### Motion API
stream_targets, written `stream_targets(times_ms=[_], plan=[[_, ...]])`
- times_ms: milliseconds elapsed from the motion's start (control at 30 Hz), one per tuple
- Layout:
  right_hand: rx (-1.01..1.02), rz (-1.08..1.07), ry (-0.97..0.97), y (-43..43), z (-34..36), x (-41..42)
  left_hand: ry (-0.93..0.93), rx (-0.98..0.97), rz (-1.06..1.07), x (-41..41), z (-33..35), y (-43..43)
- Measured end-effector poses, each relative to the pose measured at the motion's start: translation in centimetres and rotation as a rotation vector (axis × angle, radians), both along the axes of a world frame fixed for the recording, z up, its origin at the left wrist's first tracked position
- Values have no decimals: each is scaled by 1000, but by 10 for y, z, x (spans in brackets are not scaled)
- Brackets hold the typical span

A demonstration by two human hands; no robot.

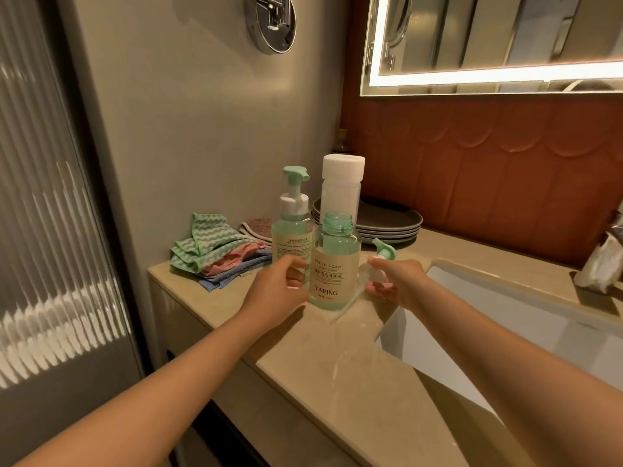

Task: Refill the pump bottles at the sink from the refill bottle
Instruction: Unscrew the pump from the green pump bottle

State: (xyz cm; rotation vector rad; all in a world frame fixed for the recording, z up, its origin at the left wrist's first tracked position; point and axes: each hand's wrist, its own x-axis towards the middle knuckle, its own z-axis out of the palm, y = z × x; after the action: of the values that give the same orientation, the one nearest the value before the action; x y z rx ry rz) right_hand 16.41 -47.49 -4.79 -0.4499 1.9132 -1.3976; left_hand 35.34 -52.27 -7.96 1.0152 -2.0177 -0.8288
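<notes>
We're at the sink, both arms out over the beige counter on its L side. The open pump btl, labelled "FRESH FOAM / YAPING", stands upright on the counter just L of the sink's front-L corner. Its neck is bare and there's pale green liquid inside.

Our L hand grips the btl from the side away from the sink, w/ thumb and fingers curled onto the body. Our R hand, right at the sink's L rim, pinches the removed pump head btw thumb and fingers, mint nozzle uppermost. Its clear dip tube slants down away from the sink. The tip is low by the counter, but we can't tell if it touches.

- **Second pump btl**: pump on, upright, a bit farther L of the sink.
- **Refill btl**: tall, clear, white cap on, L of the sink toward the back wall.
- **Stack of dark plates**: at the sink's back-L corner.
- **Pile of folded cloths**: farthest L of the sink, by the wall. Green zigzag on top, pink and blue under.
- **Lit mirror**: on the wall above the sink.
- **Crinkled bag**: on the ledge behind the sink, toward its R end.
</notes>
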Motion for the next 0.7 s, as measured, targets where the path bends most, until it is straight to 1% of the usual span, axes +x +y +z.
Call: stream_targets(times_ms=[100, 200, 267, 367, 433, 567, 700], plan=[[23, 34, 56, 3, 1, 3, 168, -101, 174, 12, -2, -9], [30, 39, 104, 4, 0, 4, 248, -51, 225, 11, -1, -25], [35, 42, 151, 4, 0, 5, 237, 47, 177, 7, 2, -34], [62, 49, 221, 5, 0, 8, 271, 210, 15, 3, 9, -38], [85, 64, 256, 6, -2, 9, 302, 279, -70, 0, 13, -41], [116, 89, 287, 9, -4, 9, 311, 333, -117, -7, 13, -52], [119, 101, 300, 9, -4, 9, 342, 327, -118, -10, 8, -57]])
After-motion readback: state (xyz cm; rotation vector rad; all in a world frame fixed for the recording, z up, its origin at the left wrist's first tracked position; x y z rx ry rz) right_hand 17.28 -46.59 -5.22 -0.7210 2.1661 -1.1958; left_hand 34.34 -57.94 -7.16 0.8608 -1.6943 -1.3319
